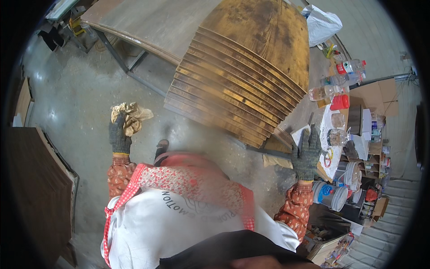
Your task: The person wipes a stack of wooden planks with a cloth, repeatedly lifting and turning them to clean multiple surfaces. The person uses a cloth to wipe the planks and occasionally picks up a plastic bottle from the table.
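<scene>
My left hand (119, 136), in a dark grey knit glove, is closed on a crumpled tan cloth (134, 117) and hangs over the floor. On the other side my right hand (308, 154), gloved the same way, has its fingers stretched out and holds nothing. It is beside the side bench with bottles. Ahead of me a stack of brown-stained wooden boards (264, 40) lies stepped, each edge showing below the one above. The boards rest on a large table (148, 22). Both hands are apart from the stack.
Clear plastic bottles (324, 93) and a red-lidded container (339, 102) stand on the right-hand bench. Below it are pails (330, 196) and cluttered shelves. A white sack (322, 24) lies behind the stack. Dark boards (38, 179) are piled at left.
</scene>
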`<state>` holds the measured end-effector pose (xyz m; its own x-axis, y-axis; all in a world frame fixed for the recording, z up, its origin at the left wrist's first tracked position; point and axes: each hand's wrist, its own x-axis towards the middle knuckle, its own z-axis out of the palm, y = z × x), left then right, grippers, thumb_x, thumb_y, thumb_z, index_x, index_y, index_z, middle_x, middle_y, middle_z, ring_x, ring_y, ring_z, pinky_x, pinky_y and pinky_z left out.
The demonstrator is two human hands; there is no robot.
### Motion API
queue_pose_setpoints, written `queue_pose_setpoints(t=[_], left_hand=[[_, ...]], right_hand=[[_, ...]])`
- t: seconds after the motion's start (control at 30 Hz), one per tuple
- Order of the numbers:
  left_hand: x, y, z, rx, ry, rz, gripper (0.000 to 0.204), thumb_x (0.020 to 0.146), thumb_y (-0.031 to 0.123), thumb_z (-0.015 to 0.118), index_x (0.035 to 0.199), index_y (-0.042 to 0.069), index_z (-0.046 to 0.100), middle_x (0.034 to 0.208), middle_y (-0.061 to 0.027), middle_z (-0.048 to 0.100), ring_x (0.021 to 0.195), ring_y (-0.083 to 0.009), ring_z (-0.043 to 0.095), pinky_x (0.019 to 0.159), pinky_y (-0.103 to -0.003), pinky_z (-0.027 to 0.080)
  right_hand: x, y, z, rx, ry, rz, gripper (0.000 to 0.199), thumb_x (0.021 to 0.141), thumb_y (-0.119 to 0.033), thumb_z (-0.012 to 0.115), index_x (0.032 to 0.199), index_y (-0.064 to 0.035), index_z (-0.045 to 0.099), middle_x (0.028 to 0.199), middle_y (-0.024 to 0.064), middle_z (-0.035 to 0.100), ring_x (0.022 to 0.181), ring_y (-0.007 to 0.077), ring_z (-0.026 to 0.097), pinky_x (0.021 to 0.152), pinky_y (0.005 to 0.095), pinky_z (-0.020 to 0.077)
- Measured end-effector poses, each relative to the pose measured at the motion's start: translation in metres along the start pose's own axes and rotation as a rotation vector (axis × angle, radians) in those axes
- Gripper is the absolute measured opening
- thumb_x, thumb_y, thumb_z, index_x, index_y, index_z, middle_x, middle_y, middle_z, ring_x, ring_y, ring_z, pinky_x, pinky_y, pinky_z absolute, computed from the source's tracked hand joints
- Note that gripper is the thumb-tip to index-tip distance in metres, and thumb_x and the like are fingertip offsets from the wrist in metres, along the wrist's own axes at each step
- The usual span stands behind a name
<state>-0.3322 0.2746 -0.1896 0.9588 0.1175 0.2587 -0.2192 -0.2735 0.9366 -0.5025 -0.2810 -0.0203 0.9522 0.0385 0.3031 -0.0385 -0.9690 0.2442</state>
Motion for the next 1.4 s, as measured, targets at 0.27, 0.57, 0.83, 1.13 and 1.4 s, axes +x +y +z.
queue_pose_setpoints(t=[0.27, 0.57, 0.83, 1.13, 1.4], left_hand=[[0.002, -0.004, -0.022, 0.58, -0.04, 0.318, 0.038, 0.093, 0.011, 0.058, 0.13, -0.001, 0.053, 0.12, -0.0125, 0.063, 0.107, -0.024, 0.062, 0.09, -0.035, 0.052], [-0.014, -0.049, -0.059, 0.184, 0.027, -0.021, 0.046, 0.088, -0.006, 0.053, 0.134, 0.002, 0.054, 0.132, -0.0187, 0.057, 0.121, -0.0293, 0.056, 0.104, -0.039, 0.045], [-0.023, -0.063, -0.075, 0.351, -0.004, 0.088, 0.046, 0.09, -0.007, 0.05, 0.135, 0.001, 0.052, 0.134, -0.0182, 0.055, 0.12, -0.0274, 0.056, 0.102, -0.037, 0.047], [-0.014, -0.051, -0.054, 0.565, -0.084, 0.272, 0.045, 0.09, -0.003, 0.054, 0.134, 0.004, 0.054, 0.126, -0.0147, 0.061, 0.12, -0.0257, 0.057, 0.097, -0.034, 0.05], [-0.004, -0.033, -0.01, 0.419, -0.153, 0.208, 0.048, 0.086, 0.005, 0.059, 0.134, 0.008, 0.055, 0.127, -0.0157, 0.061, 0.119, -0.0302, 0.058, 0.099, -0.04, 0.048]], right_hand=[[0.041, -0.05, -0.006, 0.074, 0.058, -0.184, 0.075, 0.083, -0.025, 0.07, 0.147, -0.0099, 0.035, 0.148, 0.0235, 0.035, 0.132, 0.0455, 0.038, 0.108, 0.055, 0.0345], [0.167, -0.174, -0.008, 0.272, 0.049, -0.335, 0.062, 0.081, -0.029, 0.069, 0.133, -0.0033, 0.047, 0.138, 0.022, 0.044, 0.125, 0.0403, 0.044, 0.104, 0.0514, 0.036], [0.237, -0.253, 0.014, 0.376, 0.282, -0.467, 0.052, 0.08, -0.023, 0.063, 0.126, -0.0005, 0.054, 0.127, 0.0228, 0.05, 0.12, 0.0384, 0.047, 0.104, 0.0528, 0.0354], [0.075, -0.094, 0.012, 0.071, 0.142, -0.176, 0.072, 0.085, -0.029, 0.07, 0.144, -0.0041, 0.037, 0.143, 0.0279, 0.037, 0.131, 0.0461, 0.039, 0.107, 0.0554, 0.0327], [-0.032, -0.014, 0.01, -0.105, 0.057, 0.04, 0.075, 0.089, -0.027, 0.065, 0.152, -0.008, 0.027, 0.15, 0.0271, 0.032, 0.135, 0.0474, 0.036, 0.109, 0.0546, 0.0317]])
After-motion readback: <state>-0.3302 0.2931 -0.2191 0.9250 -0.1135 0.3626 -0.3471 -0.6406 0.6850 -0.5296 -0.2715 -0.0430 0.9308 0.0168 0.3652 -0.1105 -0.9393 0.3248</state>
